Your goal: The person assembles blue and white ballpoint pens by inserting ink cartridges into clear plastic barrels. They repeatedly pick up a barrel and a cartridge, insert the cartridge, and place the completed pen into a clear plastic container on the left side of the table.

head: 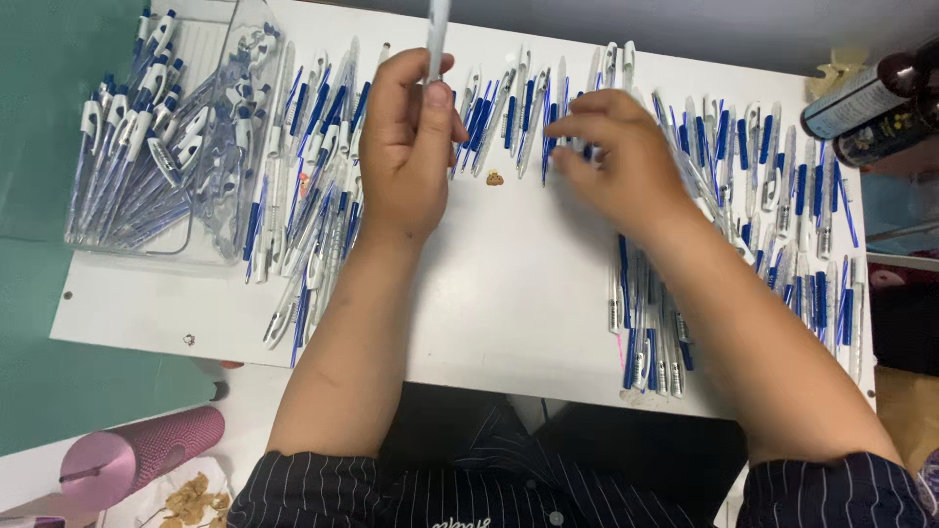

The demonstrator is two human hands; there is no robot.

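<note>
Left hand (406,147) grips slim plastic pen (437,34); right hand (616,156) touches pens (548,117).

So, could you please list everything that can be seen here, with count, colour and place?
white board: one, white, centre, bearing the pens
loose pens: many, clear with blue and white parts, across the board
clear tray: one, transparent, far left, filled with pens
dark bottles: two, dark, upper right
pink tumbler: one, pink, lower left
small brown crumb: one, between the hands
pen: one, upright in the left hand
left hand: grips that pen
right hand: fingers on the loose pens
</note>
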